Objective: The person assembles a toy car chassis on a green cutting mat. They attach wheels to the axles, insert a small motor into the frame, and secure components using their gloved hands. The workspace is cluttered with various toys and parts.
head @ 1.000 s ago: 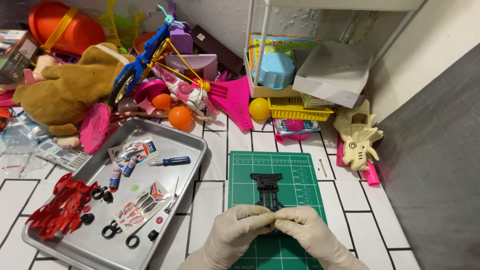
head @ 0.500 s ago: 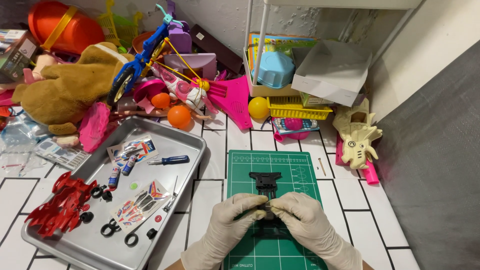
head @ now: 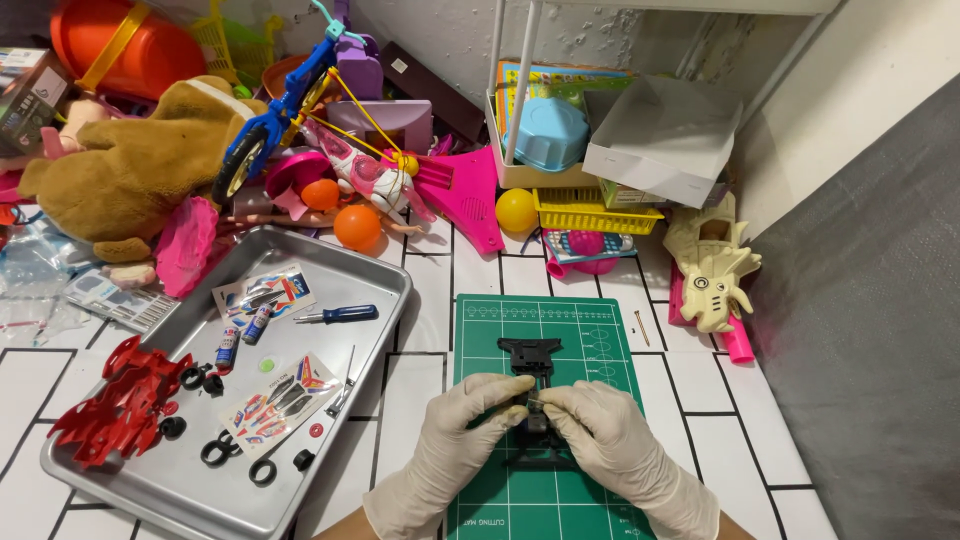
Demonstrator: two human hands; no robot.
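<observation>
I see both gloved hands, left hand and right hand, pinching the black toy-car chassis at six o'clock on the green cutting mat; it looks light, stiff, thin plastic, best gripped by its side rails.

white tiled tabletop (dark grout), grey wall

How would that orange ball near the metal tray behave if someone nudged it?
The orange ball is round and looks smooth, so it would probably roll easily. It looks like light plastic. The metal tray rim and the toys close around it would likely stop it soon.
</observation>
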